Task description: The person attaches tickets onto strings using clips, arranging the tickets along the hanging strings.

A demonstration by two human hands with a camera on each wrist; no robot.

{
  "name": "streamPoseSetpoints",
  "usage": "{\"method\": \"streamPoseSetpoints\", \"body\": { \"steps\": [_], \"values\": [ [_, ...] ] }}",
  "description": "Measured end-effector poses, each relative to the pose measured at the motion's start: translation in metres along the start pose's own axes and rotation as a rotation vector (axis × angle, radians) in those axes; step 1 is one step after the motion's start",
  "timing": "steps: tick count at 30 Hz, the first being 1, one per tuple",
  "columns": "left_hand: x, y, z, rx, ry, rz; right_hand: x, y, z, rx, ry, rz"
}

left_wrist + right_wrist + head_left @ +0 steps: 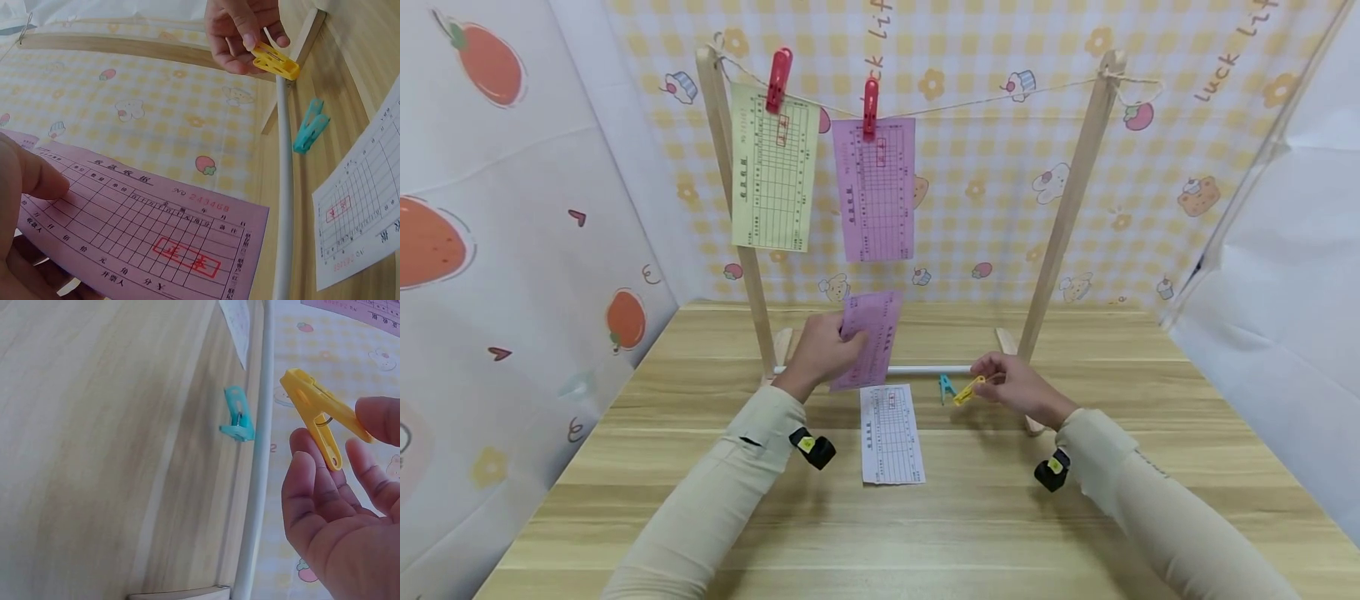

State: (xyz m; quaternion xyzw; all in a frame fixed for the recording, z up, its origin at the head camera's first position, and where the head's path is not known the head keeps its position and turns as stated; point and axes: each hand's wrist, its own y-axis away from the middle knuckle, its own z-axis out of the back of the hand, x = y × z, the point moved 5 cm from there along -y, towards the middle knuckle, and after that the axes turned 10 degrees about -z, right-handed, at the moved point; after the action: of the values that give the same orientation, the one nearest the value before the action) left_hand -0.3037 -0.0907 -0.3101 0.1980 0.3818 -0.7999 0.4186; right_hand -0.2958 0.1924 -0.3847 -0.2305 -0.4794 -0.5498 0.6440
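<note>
My left hand (829, 348) pinches a pink receipt slip (874, 337) between thumb and fingers, above the white bar of the rack. In the left wrist view the slip's printed grid and red stamp face the camera. My right hand (1017, 385) holds a yellow clothespin (969, 391) by its handle ends; the right wrist view shows the yellow clothespin (315, 412) between thumb and fingers. Close by on the table lies a teal clothespin (947, 388). A white receipt slip (892, 435) lies flat on the table below the left hand.
A string (992, 100) runs between two wooden posts (1070, 208). From it hang a yellow-green slip (774, 171) and another pink slip (880, 196), each under a red clothespin (870, 108). A white bar (932, 369) joins the posts low down, above the wooden table (880, 542).
</note>
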Motion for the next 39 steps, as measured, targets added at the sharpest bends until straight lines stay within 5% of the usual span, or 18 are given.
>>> {"method": "streamPoseSetpoints", "body": {
  "steps": [10,39],
  "values": [
    [-0.014,-0.009,0.0,0.011,-0.006,-0.06,0.008,0.001,0.002,0.001,0.004,0.058],
    [-0.044,-0.035,-0.001,0.055,-0.079,-0.091,0.04,0.0,0.008,-0.044,0.029,0.183]
  ]
}}
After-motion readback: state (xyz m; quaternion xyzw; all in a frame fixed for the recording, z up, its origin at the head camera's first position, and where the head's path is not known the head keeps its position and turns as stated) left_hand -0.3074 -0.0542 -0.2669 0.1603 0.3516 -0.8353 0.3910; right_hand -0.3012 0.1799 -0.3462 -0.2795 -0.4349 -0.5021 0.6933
